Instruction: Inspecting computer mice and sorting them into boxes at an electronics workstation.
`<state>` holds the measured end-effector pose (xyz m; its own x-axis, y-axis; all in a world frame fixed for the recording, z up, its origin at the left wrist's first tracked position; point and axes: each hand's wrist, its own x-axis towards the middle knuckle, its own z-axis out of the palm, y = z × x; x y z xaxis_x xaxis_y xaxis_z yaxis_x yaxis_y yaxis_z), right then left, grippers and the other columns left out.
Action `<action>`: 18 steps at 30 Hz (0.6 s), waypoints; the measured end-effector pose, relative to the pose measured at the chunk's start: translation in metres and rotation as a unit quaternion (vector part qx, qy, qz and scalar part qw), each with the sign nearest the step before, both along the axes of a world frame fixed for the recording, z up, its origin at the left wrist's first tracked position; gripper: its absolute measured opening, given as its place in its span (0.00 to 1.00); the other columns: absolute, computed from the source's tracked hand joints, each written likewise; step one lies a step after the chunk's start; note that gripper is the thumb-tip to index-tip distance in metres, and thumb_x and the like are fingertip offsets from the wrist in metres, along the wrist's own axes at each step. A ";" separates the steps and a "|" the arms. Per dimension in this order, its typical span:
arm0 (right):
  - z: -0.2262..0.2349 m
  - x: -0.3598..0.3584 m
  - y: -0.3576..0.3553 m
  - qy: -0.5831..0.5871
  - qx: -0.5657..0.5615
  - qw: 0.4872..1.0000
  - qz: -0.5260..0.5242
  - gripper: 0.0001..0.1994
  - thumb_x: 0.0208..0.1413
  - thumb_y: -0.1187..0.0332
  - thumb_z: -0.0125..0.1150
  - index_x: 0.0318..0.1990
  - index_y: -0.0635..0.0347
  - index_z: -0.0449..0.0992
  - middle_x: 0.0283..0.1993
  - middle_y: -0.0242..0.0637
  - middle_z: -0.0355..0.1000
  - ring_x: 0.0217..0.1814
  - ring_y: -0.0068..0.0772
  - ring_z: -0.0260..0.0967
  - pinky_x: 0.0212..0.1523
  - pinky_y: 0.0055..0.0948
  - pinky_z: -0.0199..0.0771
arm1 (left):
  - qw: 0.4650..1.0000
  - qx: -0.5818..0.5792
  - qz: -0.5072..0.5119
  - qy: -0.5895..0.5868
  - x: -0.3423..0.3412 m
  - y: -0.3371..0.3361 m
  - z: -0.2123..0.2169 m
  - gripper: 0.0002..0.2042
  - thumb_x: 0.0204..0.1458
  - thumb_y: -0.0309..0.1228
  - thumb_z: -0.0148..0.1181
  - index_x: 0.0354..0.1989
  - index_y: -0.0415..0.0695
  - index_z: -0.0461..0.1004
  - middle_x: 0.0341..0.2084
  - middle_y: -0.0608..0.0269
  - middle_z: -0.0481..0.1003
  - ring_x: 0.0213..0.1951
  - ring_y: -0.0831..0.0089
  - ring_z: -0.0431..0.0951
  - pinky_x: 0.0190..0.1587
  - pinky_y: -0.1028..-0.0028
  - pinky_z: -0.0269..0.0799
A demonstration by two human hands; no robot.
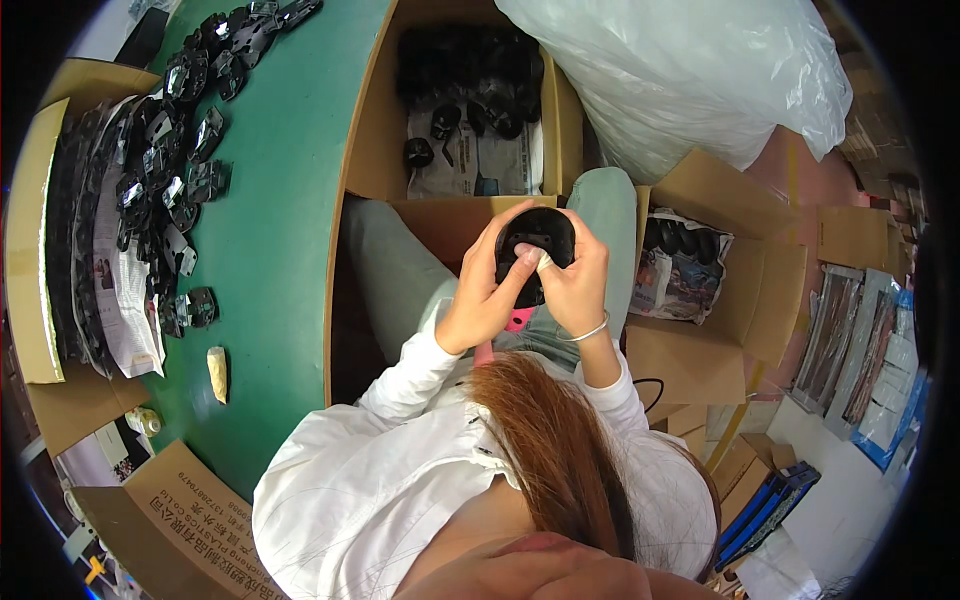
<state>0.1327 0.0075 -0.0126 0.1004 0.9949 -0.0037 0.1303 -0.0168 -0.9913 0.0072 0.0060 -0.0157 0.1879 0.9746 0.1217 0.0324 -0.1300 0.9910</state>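
Note:
Both hands meet over my lap around a black, oval plastic shell, which looks like a computer mouse cover with its hollow inner side showing. My left hand wraps its left edge, the thumb pressing inside. On the opposite edge my right hand grips it, its thumb also at the inner middle, with something whitish around the thumb tip. A pink item shows just below the shell. Part of the shell's lower end is hidden by the thumbs.
Beyond my knees, a cardboard box holds black parts on newspaper. Another open box stands right, with black parts inside. Several glossy black pieces lie on the green table, near a tan roll. A plastic bag bulges far right.

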 end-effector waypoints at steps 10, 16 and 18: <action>-0.013 -0.003 0.001 0.021 -0.007 0.999 -0.024 0.13 0.42 0.82 0.61 0.39 0.65 0.74 0.30 0.33 0.75 0.29 0.22 0.67 0.33 0.19 0.69 | 0.997 -0.061 0.048 -0.013 0.007 -0.003 -0.009 0.19 0.53 0.23 0.54 0.55 0.34 0.67 0.40 0.55 0.76 0.38 0.70 0.73 0.45 0.74 0.69; -0.014 -0.005 0.006 -0.022 0.026 0.999 -0.017 0.15 0.41 0.82 0.60 0.41 0.67 0.75 0.30 0.38 0.77 0.27 0.27 0.69 0.31 0.22 0.70 | 0.992 -0.048 0.092 -0.068 0.014 0.000 -0.019 0.18 0.54 0.24 0.54 0.54 0.35 0.68 0.37 0.55 0.76 0.34 0.71 0.73 0.42 0.74 0.70; -0.014 -0.004 0.008 -0.035 0.035 0.999 -0.014 0.16 0.41 0.82 0.60 0.42 0.68 0.75 0.30 0.39 0.77 0.26 0.28 0.69 0.30 0.23 0.71 | 0.990 -0.048 0.101 -0.086 0.015 0.000 -0.018 0.18 0.54 0.24 0.54 0.54 0.35 0.68 0.37 0.56 0.76 0.34 0.71 0.73 0.41 0.74 0.70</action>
